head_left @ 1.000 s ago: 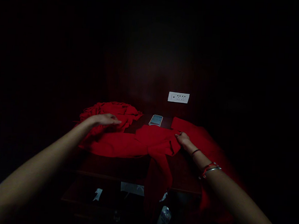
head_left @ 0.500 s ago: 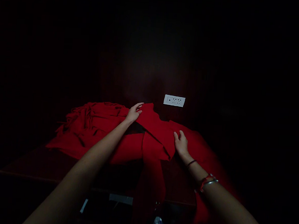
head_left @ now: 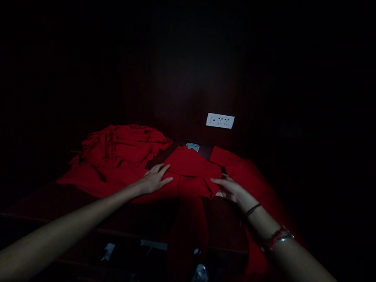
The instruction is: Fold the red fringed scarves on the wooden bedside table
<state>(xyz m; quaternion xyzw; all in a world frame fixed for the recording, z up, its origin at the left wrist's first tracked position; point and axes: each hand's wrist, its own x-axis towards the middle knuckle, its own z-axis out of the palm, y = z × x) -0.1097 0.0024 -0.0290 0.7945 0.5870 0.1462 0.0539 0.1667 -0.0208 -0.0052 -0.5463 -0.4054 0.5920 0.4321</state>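
Handling red cloth
Left hand is lying splayed, unclenched; right hand is touching its edge, grip unclear.

from my far end i count one left hand and one right hand, two in all; one phone, one socket plate, one table. the red cloth lies in three main parts; i can't tell how many pieces.

Dark worktop; bunched red cloth, left; flatter red cloth, middle, overhanging the front; phone behind it; draped red cloth, right.
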